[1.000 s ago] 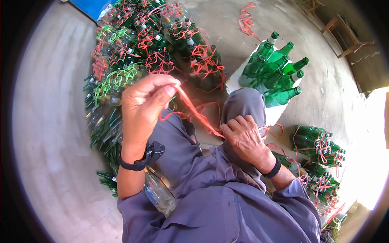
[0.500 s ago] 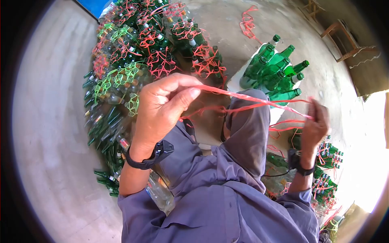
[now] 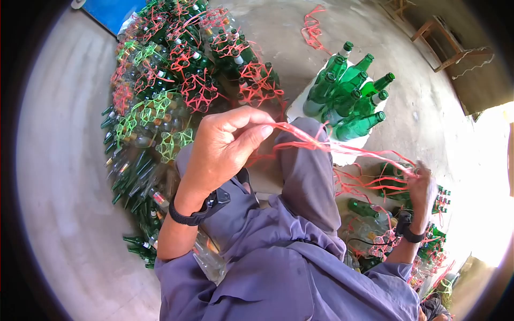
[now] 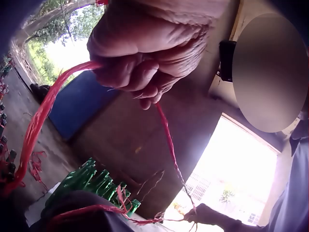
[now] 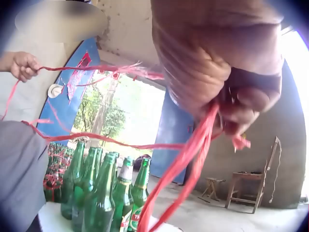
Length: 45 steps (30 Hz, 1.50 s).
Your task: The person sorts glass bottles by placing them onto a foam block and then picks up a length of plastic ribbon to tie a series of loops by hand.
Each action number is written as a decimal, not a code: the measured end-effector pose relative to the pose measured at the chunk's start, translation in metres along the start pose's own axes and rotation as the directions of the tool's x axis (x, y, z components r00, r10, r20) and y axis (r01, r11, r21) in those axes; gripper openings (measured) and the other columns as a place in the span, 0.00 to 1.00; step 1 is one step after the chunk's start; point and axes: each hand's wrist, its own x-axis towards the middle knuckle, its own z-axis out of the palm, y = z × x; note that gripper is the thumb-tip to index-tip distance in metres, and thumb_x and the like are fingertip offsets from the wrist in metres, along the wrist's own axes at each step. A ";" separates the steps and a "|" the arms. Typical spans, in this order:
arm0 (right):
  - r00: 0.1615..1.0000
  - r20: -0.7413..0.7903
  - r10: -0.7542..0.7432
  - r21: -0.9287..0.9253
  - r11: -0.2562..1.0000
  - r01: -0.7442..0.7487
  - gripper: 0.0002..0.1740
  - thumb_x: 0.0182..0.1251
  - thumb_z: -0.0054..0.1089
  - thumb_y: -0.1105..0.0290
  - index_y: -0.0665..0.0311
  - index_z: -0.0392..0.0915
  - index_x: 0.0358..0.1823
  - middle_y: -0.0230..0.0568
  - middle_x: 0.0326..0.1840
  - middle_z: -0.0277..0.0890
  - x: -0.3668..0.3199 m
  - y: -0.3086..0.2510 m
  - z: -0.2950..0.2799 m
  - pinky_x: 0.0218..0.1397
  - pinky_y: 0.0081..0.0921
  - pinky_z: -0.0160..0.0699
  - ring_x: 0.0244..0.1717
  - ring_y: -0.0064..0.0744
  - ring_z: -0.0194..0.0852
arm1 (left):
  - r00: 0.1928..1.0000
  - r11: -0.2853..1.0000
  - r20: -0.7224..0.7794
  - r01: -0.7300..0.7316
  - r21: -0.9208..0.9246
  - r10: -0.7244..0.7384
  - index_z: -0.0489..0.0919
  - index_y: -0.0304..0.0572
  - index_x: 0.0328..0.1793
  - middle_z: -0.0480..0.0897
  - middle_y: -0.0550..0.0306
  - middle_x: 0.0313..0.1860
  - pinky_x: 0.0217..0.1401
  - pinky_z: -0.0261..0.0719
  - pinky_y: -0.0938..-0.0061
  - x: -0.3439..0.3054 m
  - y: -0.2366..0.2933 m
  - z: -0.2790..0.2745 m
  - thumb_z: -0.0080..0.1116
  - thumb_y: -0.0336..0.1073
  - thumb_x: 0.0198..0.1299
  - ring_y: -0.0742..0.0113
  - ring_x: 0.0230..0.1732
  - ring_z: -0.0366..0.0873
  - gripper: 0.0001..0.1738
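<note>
Strands of red plastic twine (image 3: 369,152) stretch across in front of the knees between the two hands. My left hand (image 3: 227,150) pinches one end between thumb and fingers; in the left wrist view its fingers (image 4: 123,72) curl round the twine, which comes out on both sides. Out to the right, my right hand (image 3: 423,190) grips the other end, and loops of twine (image 5: 181,174) hang from its curled fingers in the right wrist view. Beyond the raised knee, a group of green glass bottles (image 3: 350,99) stands upright on a white block (image 3: 297,109).
Many bottles netted in red and green twine (image 3: 198,88) crowd the floor at left. More tied green bottles (image 3: 393,174) lie at right, below the right hand. Loose red twine (image 3: 312,32) lies on the floor ahead. A wooden chair (image 3: 436,40) stands by the wall.
My right hand has swung from the knee out to the right, drawing the twine out long, then dropped slightly. My left hand has shifted rightward, still pinching its end.
</note>
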 end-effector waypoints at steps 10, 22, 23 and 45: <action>0.940 0.091 -0.330 0.757 0.636 0.150 0.14 0.66 0.66 0.74 0.69 0.85 0.52 0.48 0.42 0.87 -0.012 -0.143 0.004 0.41 0.30 0.84 0.36 0.36 0.87 | 0.995 0.994 -0.046 -0.093 -0.060 0.091 0.86 0.32 0.46 0.85 0.61 0.34 0.32 0.71 0.82 -0.024 0.014 -0.006 0.65 0.28 0.67 0.81 0.31 0.76 0.06; 0.621 -0.160 -0.767 0.499 0.481 0.721 0.15 0.55 0.73 0.69 0.62 0.82 0.44 0.43 0.52 0.78 0.000 -0.236 0.020 0.42 0.41 0.83 0.47 0.49 0.83 | 0.961 0.965 -0.120 -0.257 -0.048 0.250 0.87 0.31 0.42 0.85 0.53 0.26 0.27 0.70 0.78 -0.082 0.018 -0.016 0.72 0.31 0.58 0.71 0.24 0.79 0.10; 0.637 -0.135 -0.759 0.518 0.494 0.698 0.16 0.54 0.73 0.69 0.62 0.82 0.44 0.43 0.52 0.78 0.000 -0.233 0.023 0.42 0.41 0.83 0.46 0.49 0.83 | 0.967 0.973 -0.140 -0.223 -0.057 0.213 0.87 0.31 0.42 0.85 0.53 0.26 0.28 0.71 0.78 -0.085 0.015 -0.017 0.72 0.31 0.58 0.71 0.24 0.79 0.10; 0.950 0.254 0.184 0.962 0.053 -0.267 0.11 0.73 0.66 0.66 0.68 0.84 0.38 0.34 0.27 0.81 0.045 -0.049 0.012 0.17 0.11 0.54 0.17 0.13 0.65 | 0.936 0.974 -0.342 -0.004 -0.226 -0.076 0.85 0.30 0.47 0.83 0.60 0.32 0.23 0.61 0.87 -0.084 -0.065 -0.028 0.67 0.32 0.66 0.82 0.24 0.70 0.10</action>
